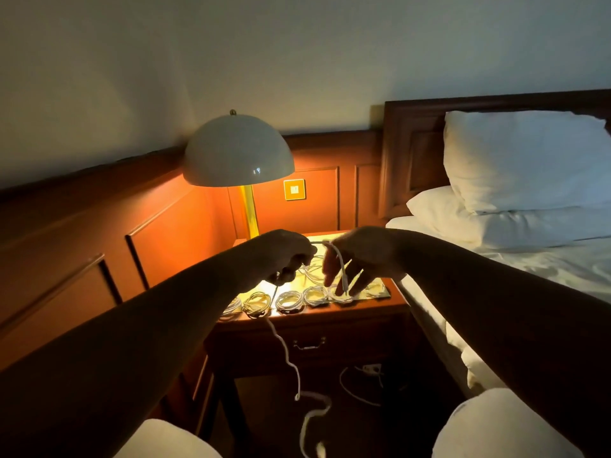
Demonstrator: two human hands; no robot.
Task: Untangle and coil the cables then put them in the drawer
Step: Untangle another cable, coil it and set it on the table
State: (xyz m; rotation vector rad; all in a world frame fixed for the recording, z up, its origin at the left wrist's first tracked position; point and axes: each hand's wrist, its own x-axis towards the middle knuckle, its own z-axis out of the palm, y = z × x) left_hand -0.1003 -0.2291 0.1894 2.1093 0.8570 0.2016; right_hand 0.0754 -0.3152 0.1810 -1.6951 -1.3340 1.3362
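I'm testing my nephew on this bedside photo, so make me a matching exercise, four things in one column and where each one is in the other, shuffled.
Things:
1. lamp
2. coiled cables
3. loose cable
4. pillow

Places:
A. hanging from the left hand down past the drawer
B. on the bed, against the headboard
C. at the back of the nightstand, lit
D. in a row along the nightstand's front edge

Pairs: 1-C, 2-D, 3-A, 4-B
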